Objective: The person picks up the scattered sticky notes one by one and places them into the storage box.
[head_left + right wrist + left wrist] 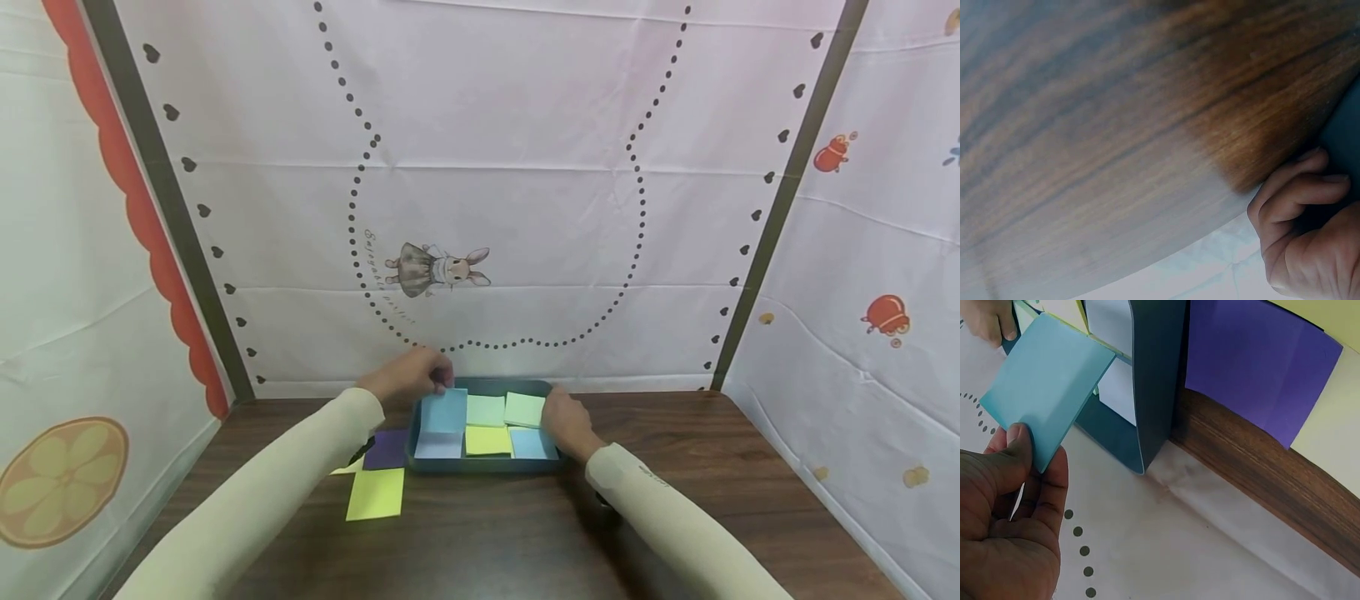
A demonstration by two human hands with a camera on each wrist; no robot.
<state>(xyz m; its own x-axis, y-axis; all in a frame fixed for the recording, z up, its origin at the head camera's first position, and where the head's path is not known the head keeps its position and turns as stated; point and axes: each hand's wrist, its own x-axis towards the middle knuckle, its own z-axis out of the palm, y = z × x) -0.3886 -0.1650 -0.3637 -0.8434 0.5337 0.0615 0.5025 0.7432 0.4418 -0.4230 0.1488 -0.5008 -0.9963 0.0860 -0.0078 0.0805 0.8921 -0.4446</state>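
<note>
Between thumb and fingers, my left hand (pixel 411 373) pinches a blue sticky note pad (pixel 1050 378), held tilted over the left end of a dark teal tray (pixel 487 467). Inside the tray lie a pale lavender pad (pixel 438 447), a yellow pad (pixel 487 441), a light blue pad (pixel 533 444) and two mint green pads, the left one (pixel 485 411) and the right one (pixel 524 409). My right hand (pixel 567 423) grips the tray's right end, its fingers (pixel 1297 194) curled at the wall; its thumb is hard to make out.
Left of the tray, a purple sticky note pad (pixel 386 450) and a yellow one (pixel 376 494) lie on the dark wooden table (pixel 480 542), with a pale yellow one (pixel 347 469) partly hidden by my left arm. A printed cloth (pixel 495 208) hangs close behind the tray.
</note>
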